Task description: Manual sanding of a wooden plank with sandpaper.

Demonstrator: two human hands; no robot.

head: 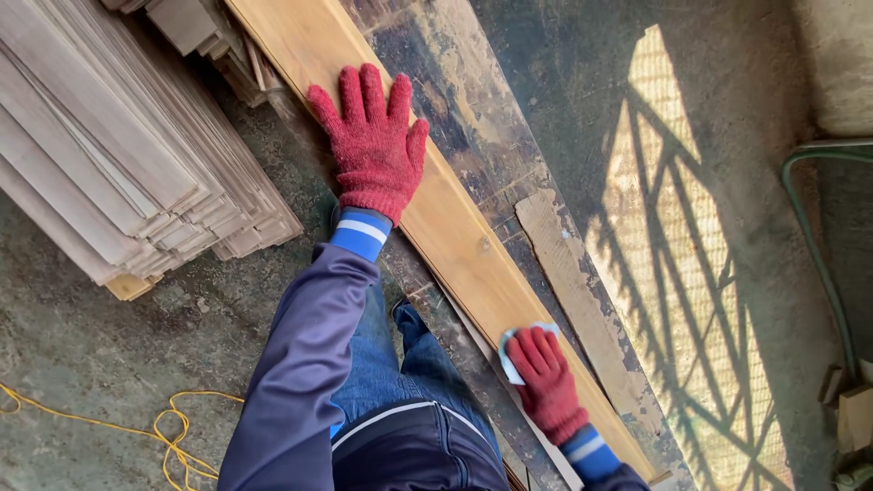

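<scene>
On plank (455,236): left hand (373,145) flat, grip wide; right hand (546,382) grip holds pale pad (506,350), prob. sandpaper.

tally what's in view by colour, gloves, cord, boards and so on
red gloves: 2, left hand flat on the long yellow plank, right hand pressing a pale sheet onto it
yellow plank: 1
yellow cord: 1
pale sheet: 1
grey board stack: 1
weathered loose board: 1
green hose: 1
total: 8
</scene>
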